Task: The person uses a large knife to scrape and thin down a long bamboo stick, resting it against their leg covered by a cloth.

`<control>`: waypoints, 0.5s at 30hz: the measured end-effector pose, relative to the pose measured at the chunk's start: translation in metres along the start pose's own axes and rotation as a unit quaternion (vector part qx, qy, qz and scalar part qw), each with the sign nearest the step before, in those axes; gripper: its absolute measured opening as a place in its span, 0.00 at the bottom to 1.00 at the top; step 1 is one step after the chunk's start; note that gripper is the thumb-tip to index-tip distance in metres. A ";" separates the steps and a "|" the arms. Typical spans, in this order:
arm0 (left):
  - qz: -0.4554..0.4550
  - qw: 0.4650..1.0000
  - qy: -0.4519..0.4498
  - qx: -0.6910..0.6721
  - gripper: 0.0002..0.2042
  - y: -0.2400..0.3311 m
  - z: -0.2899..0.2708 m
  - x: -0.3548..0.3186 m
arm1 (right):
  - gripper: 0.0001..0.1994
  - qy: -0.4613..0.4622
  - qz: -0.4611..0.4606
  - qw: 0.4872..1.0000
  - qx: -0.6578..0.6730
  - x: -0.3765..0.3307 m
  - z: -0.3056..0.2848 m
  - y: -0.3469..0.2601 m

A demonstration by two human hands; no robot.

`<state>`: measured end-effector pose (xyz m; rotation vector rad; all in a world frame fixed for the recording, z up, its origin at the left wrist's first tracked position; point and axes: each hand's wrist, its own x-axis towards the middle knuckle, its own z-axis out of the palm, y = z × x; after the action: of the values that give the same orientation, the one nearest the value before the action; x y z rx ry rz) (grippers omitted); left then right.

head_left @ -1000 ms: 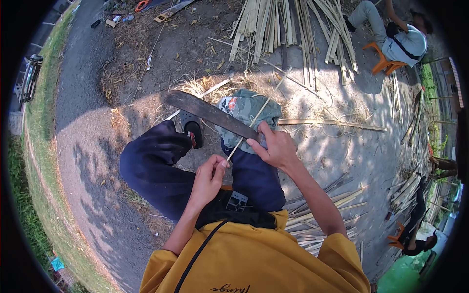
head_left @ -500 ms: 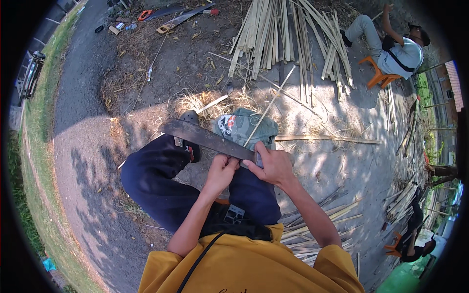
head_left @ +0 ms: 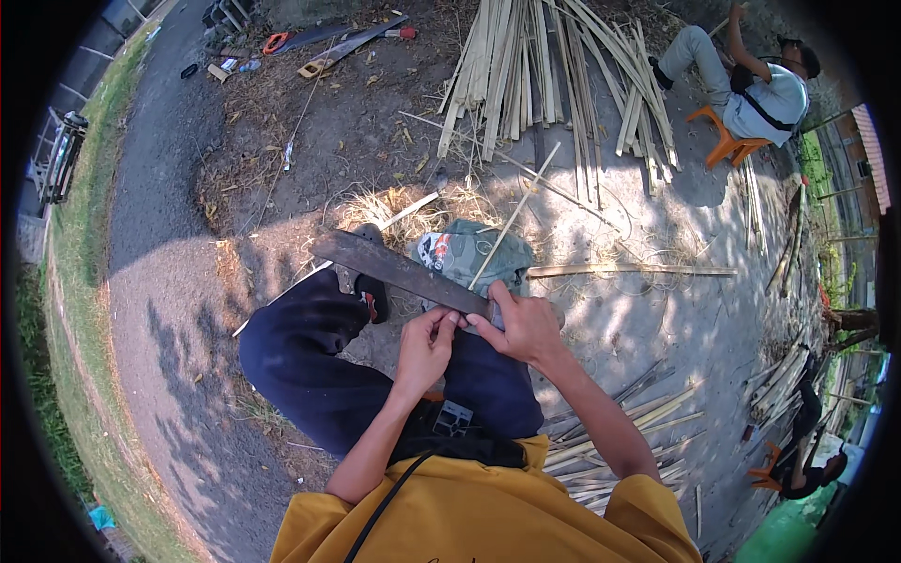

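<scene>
My right hand (head_left: 526, 328) grips the handle end of a long dark machete (head_left: 399, 270), whose blade points up and left across my knees. A thin bamboo strip (head_left: 511, 219) rises from between my hands toward the upper right, over a green cloth (head_left: 469, 255) on my right knee. My left hand (head_left: 424, 345) pinches the lower end of that strip just under the blade, fingers touching my right thumb. I sit with dark trousers (head_left: 319, 366) and a yellow shirt (head_left: 488, 516).
A pile of split bamboo poles (head_left: 535, 66) lies ahead. A person in a pale shirt sits on an orange stool (head_left: 727, 141) at upper right. More bamboo slats (head_left: 619, 432) lie by my right side. Saws and tools (head_left: 328, 42) lie at the upper left, a paved path (head_left: 160, 281) on the left.
My left hand has moved up from my lap to the strip under the blade, meeting my right hand. The machete has stayed across my knees, and the view has tilted a little.
</scene>
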<state>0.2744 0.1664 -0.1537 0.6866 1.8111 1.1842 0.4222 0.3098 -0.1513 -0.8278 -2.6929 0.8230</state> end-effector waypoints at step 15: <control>0.034 0.998 0.023 0.037 0.10 -0.001 -0.003 -0.002 | 0.26 0.051 -0.036 0.998 -0.020 -0.001 0.006 0.000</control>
<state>0.2729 0.1633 -0.1538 0.7743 1.8901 1.1919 0.4207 0.3065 -0.1559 -0.7546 -2.6407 0.6933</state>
